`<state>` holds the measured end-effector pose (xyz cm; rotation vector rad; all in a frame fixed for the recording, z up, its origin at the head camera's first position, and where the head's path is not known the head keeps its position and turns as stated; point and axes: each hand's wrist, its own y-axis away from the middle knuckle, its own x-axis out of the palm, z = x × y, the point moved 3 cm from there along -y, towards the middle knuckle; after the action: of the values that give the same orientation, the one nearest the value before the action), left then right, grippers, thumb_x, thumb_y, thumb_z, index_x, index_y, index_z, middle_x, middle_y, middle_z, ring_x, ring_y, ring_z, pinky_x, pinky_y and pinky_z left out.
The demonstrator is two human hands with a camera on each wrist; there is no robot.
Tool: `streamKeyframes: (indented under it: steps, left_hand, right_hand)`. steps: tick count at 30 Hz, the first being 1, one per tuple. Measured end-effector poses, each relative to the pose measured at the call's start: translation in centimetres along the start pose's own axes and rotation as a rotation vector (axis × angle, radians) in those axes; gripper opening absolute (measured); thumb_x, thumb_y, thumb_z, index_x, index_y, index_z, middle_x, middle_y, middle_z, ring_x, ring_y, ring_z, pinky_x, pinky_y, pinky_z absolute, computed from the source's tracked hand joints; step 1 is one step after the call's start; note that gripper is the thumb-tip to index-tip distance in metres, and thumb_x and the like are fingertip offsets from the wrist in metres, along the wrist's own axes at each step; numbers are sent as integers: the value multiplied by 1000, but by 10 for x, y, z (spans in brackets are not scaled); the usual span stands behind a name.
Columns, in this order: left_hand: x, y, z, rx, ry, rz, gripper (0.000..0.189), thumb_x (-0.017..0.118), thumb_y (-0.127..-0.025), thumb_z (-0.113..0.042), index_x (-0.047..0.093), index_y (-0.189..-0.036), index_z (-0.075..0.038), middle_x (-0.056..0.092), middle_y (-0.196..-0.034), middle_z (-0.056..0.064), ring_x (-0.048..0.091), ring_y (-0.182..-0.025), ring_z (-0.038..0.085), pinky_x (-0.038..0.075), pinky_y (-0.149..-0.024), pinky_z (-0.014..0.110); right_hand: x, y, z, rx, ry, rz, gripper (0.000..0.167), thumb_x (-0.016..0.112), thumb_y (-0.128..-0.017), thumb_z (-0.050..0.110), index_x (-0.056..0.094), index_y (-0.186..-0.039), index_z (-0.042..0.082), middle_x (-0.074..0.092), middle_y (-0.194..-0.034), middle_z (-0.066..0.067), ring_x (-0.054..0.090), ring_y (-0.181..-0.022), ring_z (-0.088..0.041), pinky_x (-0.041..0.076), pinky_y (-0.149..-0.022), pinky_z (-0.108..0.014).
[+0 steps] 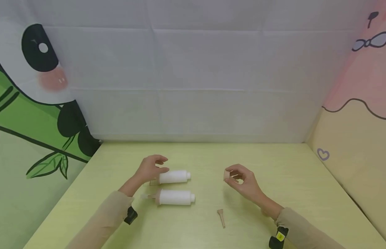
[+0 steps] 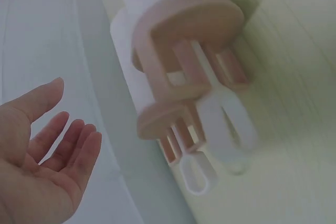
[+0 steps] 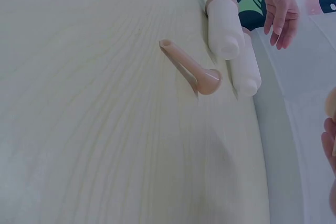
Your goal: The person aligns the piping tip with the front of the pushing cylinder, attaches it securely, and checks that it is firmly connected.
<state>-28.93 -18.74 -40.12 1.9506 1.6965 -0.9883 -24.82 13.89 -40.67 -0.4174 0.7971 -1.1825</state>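
Two white syringe-like barrels lie side by side, the far one [image 1: 175, 176] and the near one [image 1: 175, 197]. Each has a pinkish-beige flange with finger grips [image 2: 152, 66] and a white looped plunger handle [image 2: 197, 174]. My left hand [image 1: 149, 169] hovers at the flange end of the far barrel, fingers loosely bent and holding nothing. My right hand [image 1: 246, 183] is raised to the right of the barrels, pinching a small beige cap-like piece [image 1: 226, 175] between thumb and fingers. In the right wrist view, only part of that hand and piece shows at the edge.
A beige funnel-ended nozzle [image 3: 191, 66] lies on the pale wood-grain table [image 1: 267, 155], nearer me than the right hand. A white cloth backdrop [image 1: 193, 83] rises at the table's far edge, with cartoon-printed panels at both sides.
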Motion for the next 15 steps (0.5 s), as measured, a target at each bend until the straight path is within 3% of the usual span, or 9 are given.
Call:
streamKeyframes:
  steps: [6,15]
  left_hand:
    - [-3,6,22,19,-136,45,41,72,-77,-16,60,-111,2,59,-112,18,53,-105,37,48,-81,44]
    - [0,10,38,31,-222,80,49,76,-72,-21,60,-113,0,58,-116,17,53,-104,34,44,-85,48]
  right_hand:
    - [0,2,-3,8,13,-8,27,64,-72,-17,58,-97,-11,57,-87,-21,59,-77,-20,52,-63,-27]
    - [1,5,-6,13,15,-1,27,64,-72,-16,58,-98,-10,58,-87,-20,59,-77,-19,52,-63,-27]
